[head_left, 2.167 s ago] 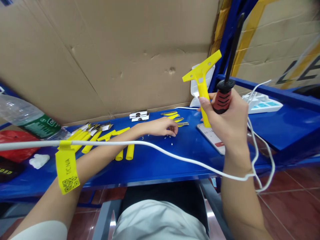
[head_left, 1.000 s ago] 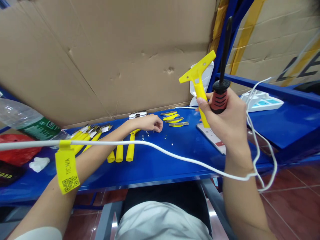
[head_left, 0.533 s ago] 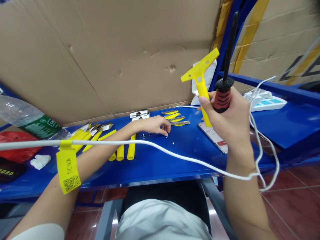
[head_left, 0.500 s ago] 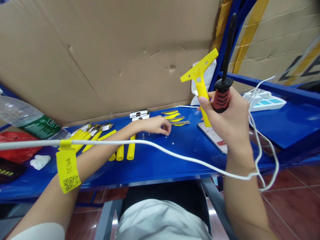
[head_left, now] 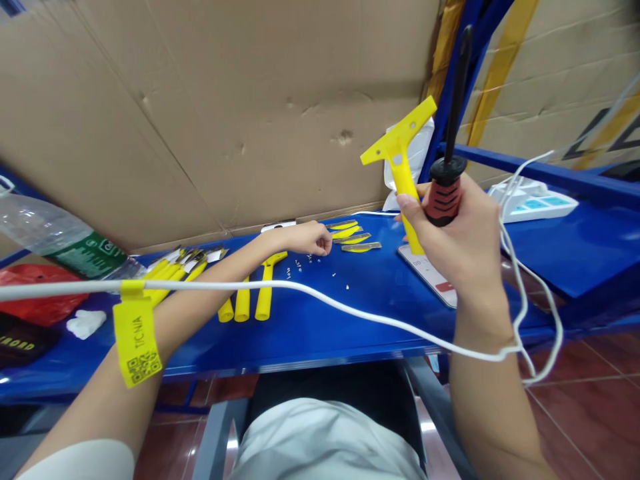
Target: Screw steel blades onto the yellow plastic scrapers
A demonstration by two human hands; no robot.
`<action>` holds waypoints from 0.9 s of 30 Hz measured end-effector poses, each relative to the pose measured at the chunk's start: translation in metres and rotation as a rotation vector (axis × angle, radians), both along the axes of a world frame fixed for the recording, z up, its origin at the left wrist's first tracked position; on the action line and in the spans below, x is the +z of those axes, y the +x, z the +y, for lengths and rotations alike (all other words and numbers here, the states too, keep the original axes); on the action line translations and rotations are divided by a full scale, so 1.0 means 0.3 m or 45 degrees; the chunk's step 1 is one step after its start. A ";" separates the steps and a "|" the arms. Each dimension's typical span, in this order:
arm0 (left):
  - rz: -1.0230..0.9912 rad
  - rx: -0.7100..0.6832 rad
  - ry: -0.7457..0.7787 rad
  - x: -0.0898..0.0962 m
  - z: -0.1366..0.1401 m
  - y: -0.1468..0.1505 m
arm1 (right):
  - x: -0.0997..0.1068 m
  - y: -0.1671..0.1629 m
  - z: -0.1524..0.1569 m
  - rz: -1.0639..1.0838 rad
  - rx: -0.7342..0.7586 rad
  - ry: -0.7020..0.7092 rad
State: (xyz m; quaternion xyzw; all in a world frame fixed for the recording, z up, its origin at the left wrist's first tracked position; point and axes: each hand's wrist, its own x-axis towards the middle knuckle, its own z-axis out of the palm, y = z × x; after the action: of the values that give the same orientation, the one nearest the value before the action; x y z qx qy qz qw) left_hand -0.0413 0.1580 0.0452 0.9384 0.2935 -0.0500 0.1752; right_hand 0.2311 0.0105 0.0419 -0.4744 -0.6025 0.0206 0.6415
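Above the counter (head_left: 380, 300), scraper (head_left: 405, 177) and screwdriver (head_left: 444, 201) are gripped by right fingers (head_left: 411, 205); left fingers (head_left: 324, 245) are curled near screws (head_left: 299, 265), grip unclear.

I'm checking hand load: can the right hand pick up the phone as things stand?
Probably not easily: the right hand already holds the screwdriver and scraper, though the phone looks close by.

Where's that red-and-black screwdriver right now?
In the head view, the screwdriver is toward the right, held in the person's right hand with its shaft pointing up, just right of the yellow T-shaped handle in the same grip.
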 end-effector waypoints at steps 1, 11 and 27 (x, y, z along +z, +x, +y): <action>0.014 0.015 -0.003 0.004 0.008 -0.002 | -0.001 0.000 0.001 0.007 -0.009 -0.015; 0.129 0.085 -0.085 0.042 -0.008 -0.033 | 0.006 -0.003 -0.009 -0.025 -0.071 -0.030; -0.013 -0.187 -0.137 0.032 -0.176 0.053 | -0.002 0.001 0.004 0.016 -0.042 -0.026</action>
State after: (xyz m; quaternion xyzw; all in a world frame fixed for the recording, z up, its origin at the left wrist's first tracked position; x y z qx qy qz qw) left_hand -0.0253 0.1051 0.0547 0.9470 0.2198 -0.0734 0.2227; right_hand 0.2314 0.0118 0.0411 -0.4905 -0.5904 0.0191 0.6407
